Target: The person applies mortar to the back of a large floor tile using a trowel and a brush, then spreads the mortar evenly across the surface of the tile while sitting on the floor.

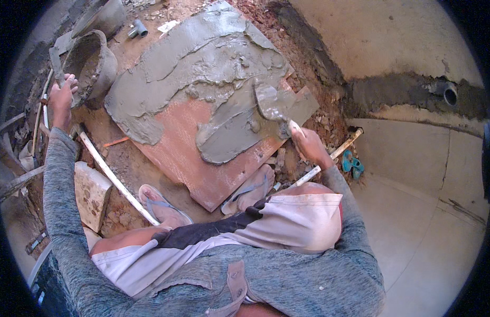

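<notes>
My right hand (311, 145) is closed round the pale handle of a trowel (269, 102). The trowel's mortar-coated blade lies on wet grey mortar (202, 68) near the right side of a reddish-brown board (173, 137). Mortar covers most of the board's far part, and the near corner shows bare. Off to the left, my left hand (62, 98) grips a narrow, grey, mortar-caked tool (56, 63), held upright. Its exact kind I cannot make out. A round mortar-stained bucket (105, 66) stands just right of that hand.
White pipes (115, 179) (340, 153) lie on both sides of my sandalled feet (160, 203). A broken block (90, 195) rests at left. Beyond the board are grey pipe fittings (139, 28). Teal pieces (352, 164) lie near pale floor slabs (408, 211); a pipe end (450, 95) opens from the wall.
</notes>
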Available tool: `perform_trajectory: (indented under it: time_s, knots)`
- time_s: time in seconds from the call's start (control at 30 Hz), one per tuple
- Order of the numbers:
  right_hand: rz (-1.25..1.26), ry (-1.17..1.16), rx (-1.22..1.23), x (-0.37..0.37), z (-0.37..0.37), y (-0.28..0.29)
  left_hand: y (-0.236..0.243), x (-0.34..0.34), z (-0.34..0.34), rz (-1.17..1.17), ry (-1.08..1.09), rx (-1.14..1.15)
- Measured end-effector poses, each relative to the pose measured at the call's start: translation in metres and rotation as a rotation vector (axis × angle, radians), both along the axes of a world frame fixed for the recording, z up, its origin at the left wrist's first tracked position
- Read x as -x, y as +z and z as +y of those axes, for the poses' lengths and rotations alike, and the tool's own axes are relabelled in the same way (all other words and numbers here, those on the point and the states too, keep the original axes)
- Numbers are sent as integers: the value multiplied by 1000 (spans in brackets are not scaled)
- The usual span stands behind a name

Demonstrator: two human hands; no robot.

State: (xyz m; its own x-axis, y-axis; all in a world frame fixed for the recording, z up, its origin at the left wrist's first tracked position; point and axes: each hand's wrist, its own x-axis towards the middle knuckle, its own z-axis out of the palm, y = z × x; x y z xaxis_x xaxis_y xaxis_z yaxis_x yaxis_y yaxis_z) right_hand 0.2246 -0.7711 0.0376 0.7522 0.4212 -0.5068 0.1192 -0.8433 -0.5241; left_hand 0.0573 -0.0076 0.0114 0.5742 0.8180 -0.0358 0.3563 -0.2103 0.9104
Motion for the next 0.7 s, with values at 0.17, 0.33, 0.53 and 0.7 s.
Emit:
perform_trajectory:
  time_s: [0.17,0.33,0.53,0.7]
  knots:
    - [195,-191,-138,-43,36,-27,16,-19,-31,-37,-3,22]
    - [533,-215,-150,-45,96,-17,31,-1,-32,-6,32,-12]
    - [450,258,-90,12,111,-41,32,-16,-44,-38,51,3]
    - [-217,439,191,27,120,-24,32,-11,-34,-47,45,-28]
